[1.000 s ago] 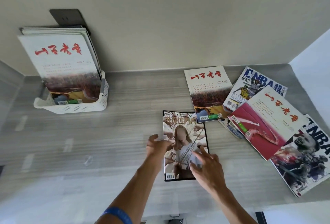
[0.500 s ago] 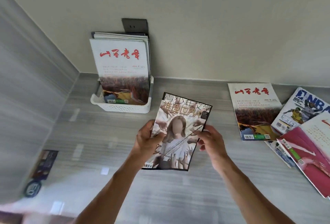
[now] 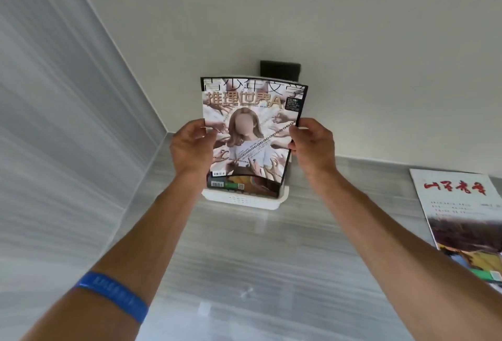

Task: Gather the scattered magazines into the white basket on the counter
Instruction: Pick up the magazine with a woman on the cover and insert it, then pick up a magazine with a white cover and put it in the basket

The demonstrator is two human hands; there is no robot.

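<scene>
Both hands on one magazine. Left hand (image 3: 191,148) grips its left edge, thumb across the front of the cover, fingers behind. Right hand (image 3: 312,145) grips the right edge the same way, thumb pinching the front. Held magazine (image 3: 252,123) is upright between my hands, cover facing me: dark border, a figure wrapped in chains with many hands around it. Cover bows a little along the lower edge.

White basket (image 3: 244,201) sits directly below and just beyond my hands, on the grey counter (image 3: 258,259), against the back wall. Bottom edge of the held magazine hangs just over the basket's front; can't tell if it touches. Basket already holds magazines (image 3: 231,184); only a strip with barcodes shows under the one I'm holding.

Dark wall plate (image 3: 281,68) above and behind the magazine's top edge.

Well off to the right of my right hand, a white magazine with red title (image 3: 461,210) lies flat on the counter, cut off by the frame edge.

Blue wristband (image 3: 114,296) on my left forearm. Grey side panel (image 3: 68,150) to the left of my left hand.
</scene>
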